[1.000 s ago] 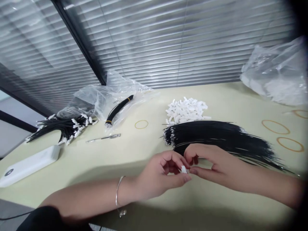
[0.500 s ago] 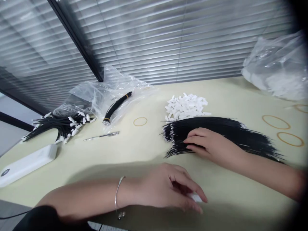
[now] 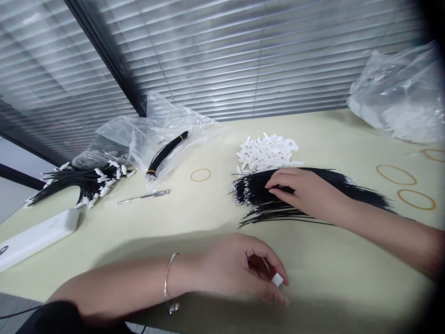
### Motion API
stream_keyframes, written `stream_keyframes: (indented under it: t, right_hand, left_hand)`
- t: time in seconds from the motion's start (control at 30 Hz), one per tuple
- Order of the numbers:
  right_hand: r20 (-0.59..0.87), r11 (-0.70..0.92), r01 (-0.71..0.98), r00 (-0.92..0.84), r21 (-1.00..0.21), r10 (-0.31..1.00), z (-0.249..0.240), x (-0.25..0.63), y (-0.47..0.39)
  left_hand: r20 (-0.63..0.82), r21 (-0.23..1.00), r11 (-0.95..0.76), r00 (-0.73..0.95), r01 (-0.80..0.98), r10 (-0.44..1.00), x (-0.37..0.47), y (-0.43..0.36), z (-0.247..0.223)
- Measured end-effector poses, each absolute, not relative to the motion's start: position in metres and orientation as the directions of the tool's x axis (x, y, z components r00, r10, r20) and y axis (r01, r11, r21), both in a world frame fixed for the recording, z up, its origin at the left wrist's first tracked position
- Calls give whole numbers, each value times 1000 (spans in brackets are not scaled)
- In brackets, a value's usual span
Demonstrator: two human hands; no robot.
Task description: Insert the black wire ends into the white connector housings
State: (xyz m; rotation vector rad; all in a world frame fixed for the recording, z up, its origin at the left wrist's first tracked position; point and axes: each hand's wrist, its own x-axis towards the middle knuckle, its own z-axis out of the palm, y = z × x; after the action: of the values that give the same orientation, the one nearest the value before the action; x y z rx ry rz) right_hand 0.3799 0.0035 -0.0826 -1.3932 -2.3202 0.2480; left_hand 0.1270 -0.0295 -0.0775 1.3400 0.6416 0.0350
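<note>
My left hand [image 3: 246, 273] is at the table's near side. Its thumb and fingers pinch a small white plastic connector housing [image 3: 277, 279], whose end shows at the fingertips. Farther off, my right hand [image 3: 299, 188] rests over a thick spread of black wires [image 3: 257, 183] with shiny metal terminals at their ends. Its thumb and forefinger pinch together at the wires; how many they grip is hidden. A few wires lie apart along the near edge of the spread. Right behind the wires is a heap of loose white connector housings [image 3: 267, 153].
To the left lie finished-looking wires with white connectors [image 3: 83, 181], a white oblong device [image 3: 41, 236], a pen [image 3: 144, 196] and a banded wire bundle [image 3: 167, 155] on a clear bag [image 3: 121, 134]. Rubber bands [image 3: 416, 199] and another bag [image 3: 399, 102] are at the right.
My right hand has shifted slightly back over the wires and its fingertips have closed together. The left hand has turned a little, showing the connector's end. The camera view has moved slightly.
</note>
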Motion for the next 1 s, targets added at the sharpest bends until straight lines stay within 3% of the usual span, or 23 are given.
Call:
stream_keyframes:
  t: [0.6,0.83,1.0]
  right_hand:
    - [292,667,742,-624,-70,724,-93,356,16]
    - [292,640,762,-594,-95,750,-99,360,16]
    - [285,605,780,-550,-162,785,-101,357,11]
  left_hand:
    - [-413,889,348,850,298,327,127,-26,-80]
    - [-372,907,329,864,262,338,126,-27,-78]
    - [-367,883,421,863,206,348,125,-28,-85]
